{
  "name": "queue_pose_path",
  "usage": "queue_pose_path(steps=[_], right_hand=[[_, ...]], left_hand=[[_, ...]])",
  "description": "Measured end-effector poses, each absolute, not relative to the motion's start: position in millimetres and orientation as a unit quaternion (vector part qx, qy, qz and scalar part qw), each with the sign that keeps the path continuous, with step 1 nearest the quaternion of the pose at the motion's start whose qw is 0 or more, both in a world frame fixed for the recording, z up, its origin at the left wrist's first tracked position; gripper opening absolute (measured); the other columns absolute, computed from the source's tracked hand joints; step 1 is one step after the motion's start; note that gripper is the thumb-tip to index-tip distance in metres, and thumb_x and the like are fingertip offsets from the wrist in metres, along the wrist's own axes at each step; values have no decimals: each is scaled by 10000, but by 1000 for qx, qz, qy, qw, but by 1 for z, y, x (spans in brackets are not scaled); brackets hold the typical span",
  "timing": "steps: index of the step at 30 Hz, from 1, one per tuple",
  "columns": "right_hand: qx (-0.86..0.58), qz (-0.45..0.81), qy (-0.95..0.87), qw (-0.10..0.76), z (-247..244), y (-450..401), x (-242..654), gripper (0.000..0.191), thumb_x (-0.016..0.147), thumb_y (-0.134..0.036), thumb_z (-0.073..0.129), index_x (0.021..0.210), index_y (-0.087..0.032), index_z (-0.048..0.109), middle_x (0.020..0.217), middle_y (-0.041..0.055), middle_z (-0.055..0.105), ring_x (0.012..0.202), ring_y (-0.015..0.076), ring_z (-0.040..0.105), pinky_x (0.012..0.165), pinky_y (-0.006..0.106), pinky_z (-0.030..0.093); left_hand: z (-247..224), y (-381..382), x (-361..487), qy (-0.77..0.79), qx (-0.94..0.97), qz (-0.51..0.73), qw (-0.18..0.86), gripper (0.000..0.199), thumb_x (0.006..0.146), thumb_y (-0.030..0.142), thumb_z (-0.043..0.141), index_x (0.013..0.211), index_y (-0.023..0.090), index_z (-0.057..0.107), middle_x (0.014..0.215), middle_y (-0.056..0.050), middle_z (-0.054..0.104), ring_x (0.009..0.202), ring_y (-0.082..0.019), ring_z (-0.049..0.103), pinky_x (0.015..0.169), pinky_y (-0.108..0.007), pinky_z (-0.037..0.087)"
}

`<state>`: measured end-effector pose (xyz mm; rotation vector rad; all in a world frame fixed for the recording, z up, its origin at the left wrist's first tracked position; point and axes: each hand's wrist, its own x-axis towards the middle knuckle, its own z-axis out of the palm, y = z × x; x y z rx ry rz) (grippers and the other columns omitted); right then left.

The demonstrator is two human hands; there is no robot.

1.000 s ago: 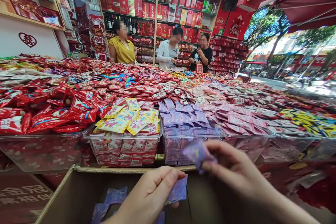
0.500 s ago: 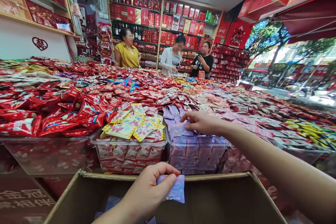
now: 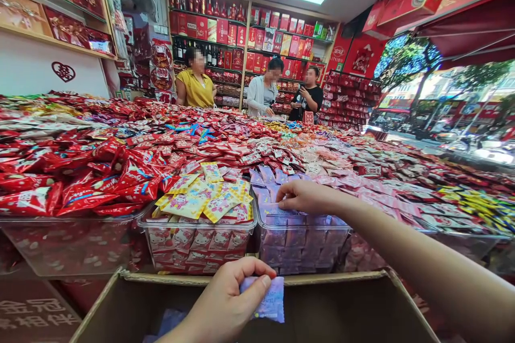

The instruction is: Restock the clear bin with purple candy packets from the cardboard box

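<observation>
My left hand (image 3: pixel 237 296) is closed, pinching a small purple sealed packet (image 3: pixel 265 300) between thumb and fingers. It hangs above an open cardboard box (image 3: pixel 330 305), inside which other purple packets (image 3: pixel 171 321) lie partly hidden by my forearm. My right hand (image 3: pixel 303 196) reaches into a clear plastic bin (image 3: pixel 306 226) of purple packets. Its thumb and fingertips come together on a packet (image 3: pixel 269 212) near the bin's left front; the hand covers part of the pile. To the left stands a clear bin (image 3: pixel 197 225) of yellow-and-white cartoon packets (image 3: pixel 205 195).
Red packets (image 3: pixel 108 174) heap up on the left, and pink ones (image 3: pixel 374 198) on the right. Across the display stand three people, one in a yellow top (image 3: pixel 195 88). Behind them, shelves (image 3: pixel 245 27) hold bottles and red boxes.
My right hand has lowered slightly onto the purple packets, its thumb and fingers drawing together. My left hand keeps its packet, slightly lower in view. The camera view has tipped up a little.
</observation>
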<state>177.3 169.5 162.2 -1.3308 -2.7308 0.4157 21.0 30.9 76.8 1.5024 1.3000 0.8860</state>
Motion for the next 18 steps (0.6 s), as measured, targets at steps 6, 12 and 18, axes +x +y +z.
queue_pose_path(steps=[6, 12, 18], right_hand=[[-466, 68, -879, 74, 155, 167, 175, 144, 685, -242, 528, 754, -163, 627, 679, 40, 616, 602, 141, 518, 513, 224, 315], [-475, 40, -869, 136, 168, 159, 180, 117, 712, -214, 502, 727, -158, 604, 699, 39, 618, 622, 133, 515, 540, 225, 324], [-412, 240, -848, 231, 151, 94, 200, 171, 757, -318, 499, 755, -162, 570, 643, -3, 567, 590, 104, 478, 522, 203, 338]], left_hand=[[76, 32, 23, 529, 602, 367, 473, 267, 746, 355, 493, 840, 143, 624, 653, 14, 514, 590, -125, 414, 548, -220, 329], [73, 30, 19, 529, 581, 383, 486, 234, 739, 325, 499, 848, 164, 628, 700, 5, 553, 627, -136, 443, 579, -232, 349], [73, 18, 26, 477, 495, 486, 540, 238, 685, 302, 589, 909, 221, 603, 887, -11, 625, 768, -164, 535, 685, -245, 411]])
